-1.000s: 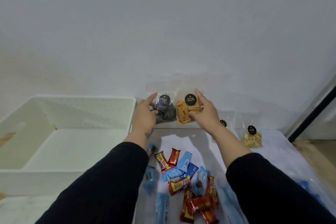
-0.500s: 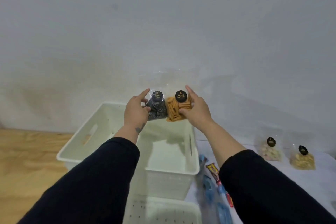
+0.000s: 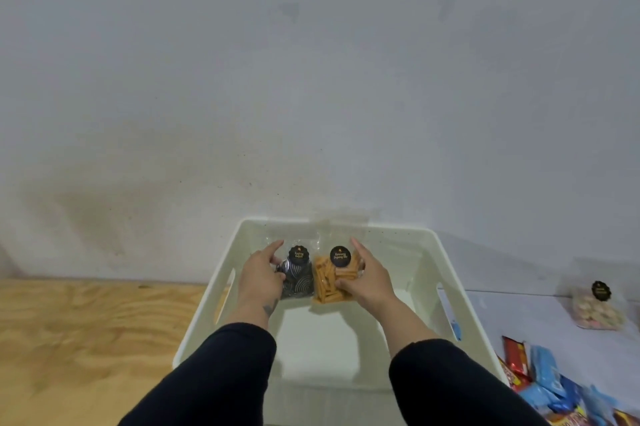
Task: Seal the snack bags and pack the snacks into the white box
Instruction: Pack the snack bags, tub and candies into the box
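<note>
Hands have come down since half a second ago: the two clear plastic snack bags, then held above the far rim of the rectangular white plastic box (image 3: 221, 290), now sit lower, inside its opening, in front of the far wall. The box fills more of the view than before, and its left slot handle shows more plainly.

The left hand (image 3: 258, 275) grips the clear bag of dark, swirl-patterned round biscuits (image 3: 297, 282) from its left side, thumb curled onto the front and index finger stretched up along the bag's edge. The right hand (image 3: 369, 278) holds the clear bag of orange-yellow stick snacks (image 3: 327, 283) from the right, thumb pressed on the front and index finger pointing up beside the label. The two bags touch side by side, upright; each carries a round black scalloped sticker with gold lettering. Whether they rest on the box floor I cannot tell. Both forearms wear black sleeves (image 3: 221, 373).

The box has smooth, matte walls, rounded corners and a flat pale floor. It stands partly on light, grainy plywood flooring (image 3: 86, 339) at left. To the right, on a pale lilac sheet (image 3: 519, 318), lies another clear bag of pale round snacks (image 3: 597, 311) with the same black sticker, well apart from the box, and a heap of glossy blue and red wrapped candies (image 3: 543, 380) near the lower right corner. A plain, faintly smudged grey-white wall (image 3: 311, 79) rises behind.
</note>
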Motion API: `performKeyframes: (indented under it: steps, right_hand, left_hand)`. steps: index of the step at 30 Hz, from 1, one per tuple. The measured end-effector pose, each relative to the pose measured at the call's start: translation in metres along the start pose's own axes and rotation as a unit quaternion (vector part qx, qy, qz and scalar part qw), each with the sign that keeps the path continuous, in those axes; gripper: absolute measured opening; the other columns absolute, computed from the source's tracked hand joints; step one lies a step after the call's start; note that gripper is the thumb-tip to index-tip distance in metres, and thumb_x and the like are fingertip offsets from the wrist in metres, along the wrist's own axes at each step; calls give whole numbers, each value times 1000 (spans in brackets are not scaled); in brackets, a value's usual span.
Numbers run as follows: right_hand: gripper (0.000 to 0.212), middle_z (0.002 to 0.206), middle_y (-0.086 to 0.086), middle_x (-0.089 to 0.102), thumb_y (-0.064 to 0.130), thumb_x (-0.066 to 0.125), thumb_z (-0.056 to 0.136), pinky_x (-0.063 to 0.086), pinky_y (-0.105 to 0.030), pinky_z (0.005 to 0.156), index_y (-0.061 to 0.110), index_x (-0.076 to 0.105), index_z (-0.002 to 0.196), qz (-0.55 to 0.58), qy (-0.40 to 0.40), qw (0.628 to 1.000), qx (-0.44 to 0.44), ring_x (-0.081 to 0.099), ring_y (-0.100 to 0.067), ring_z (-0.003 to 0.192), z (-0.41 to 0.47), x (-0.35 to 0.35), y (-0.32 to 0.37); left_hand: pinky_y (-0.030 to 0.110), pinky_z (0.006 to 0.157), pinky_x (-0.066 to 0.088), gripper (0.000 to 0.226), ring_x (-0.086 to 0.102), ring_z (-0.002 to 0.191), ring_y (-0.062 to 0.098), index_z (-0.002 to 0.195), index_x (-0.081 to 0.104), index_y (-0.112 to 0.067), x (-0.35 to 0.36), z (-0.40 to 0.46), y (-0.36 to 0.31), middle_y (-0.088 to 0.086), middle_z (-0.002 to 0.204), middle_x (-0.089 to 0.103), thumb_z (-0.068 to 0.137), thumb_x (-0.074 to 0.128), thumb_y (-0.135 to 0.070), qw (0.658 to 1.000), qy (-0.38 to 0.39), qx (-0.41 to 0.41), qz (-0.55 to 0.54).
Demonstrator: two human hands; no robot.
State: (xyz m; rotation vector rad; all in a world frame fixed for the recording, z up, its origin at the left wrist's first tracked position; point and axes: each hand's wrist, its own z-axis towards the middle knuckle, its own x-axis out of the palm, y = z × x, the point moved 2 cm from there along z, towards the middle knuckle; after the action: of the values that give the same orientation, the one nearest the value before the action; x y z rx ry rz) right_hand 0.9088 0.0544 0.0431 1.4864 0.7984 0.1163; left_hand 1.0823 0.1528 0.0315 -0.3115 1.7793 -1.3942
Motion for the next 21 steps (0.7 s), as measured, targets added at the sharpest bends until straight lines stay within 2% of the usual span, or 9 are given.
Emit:
performKeyframes:
  steps: [3,6,7,9,10,12,14,18,21]
  right_hand:
    - [90,136,-7,51,-9,72,72,56,-21,76,28,32,145,-14,-7,1000,6,61,-17,106,15,13,-8]
    - [80,107,-5,61,-18,63,74,54,-12,61,31,36,131,-15,1,1000,28,63,-7,85,27,27,-18]
    - [79,103,-4,61,-16,64,73,56,-17,65,34,35,126,-24,-5,999,31,65,-11,88,31,32,-21]
    - [81,109,-7,60,-7,69,69,56,-36,85,39,33,125,-59,-12,998,32,63,-23,103,38,46,-25]
    - [82,112,-8,59,-4,70,69,54,-41,89,39,31,127,-65,-11,997,34,61,-24,106,39,51,-26]
    - [82,113,-7,58,-5,70,70,53,-43,91,37,29,128,-75,-8,996,43,60,-23,105,44,59,-27]
    - [82,114,-6,57,-4,70,72,53,-43,91,37,27,127,-85,-9,995,49,59,-23,105,45,62,-24]
    - [82,114,-7,57,-1,72,72,51,-42,93,36,26,129,-112,4,993,45,59,-25,105,47,59,-25]
    - [83,117,-8,58,0,72,72,49,-38,94,32,27,134,-129,17,991,38,58,-25,107,44,54,-21]
  left_hand:
    - [42,76,60,63,59,92,27,129,55,-27,4,8,19,6,103,52,87,41,17,999,-14,-22,-21]
    - [46,84,56,63,57,93,25,126,55,-29,7,16,33,4,102,51,86,36,15,999,-36,-7,22]
    - [46,89,53,64,55,95,25,127,55,-28,8,18,37,5,105,51,84,35,15,997,-47,1,53]
    - [42,98,46,62,53,105,28,133,49,-24,9,21,39,9,116,50,84,35,11,992,-63,-2,112]
    - [39,100,43,58,51,111,29,136,45,-24,8,21,40,10,124,47,87,36,5,989,-61,-11,136]
    - [31,94,39,51,47,113,25,141,37,-23,7,19,36,10,134,42,93,37,-6,983,-41,-32,175]
    - [28,86,35,55,47,115,26,144,32,-22,8,20,33,12,138,40,93,42,-7,978,-16,-45,203]
    - [42,107,35,64,39,132,31,146,26,-30,12,18,36,8,146,32,88,45,-10,972,-25,-77,222]
    - [48,113,31,77,30,139,32,147,23,-31,13,14,36,9,153,23,82,55,-5,968,-9,-85,234]
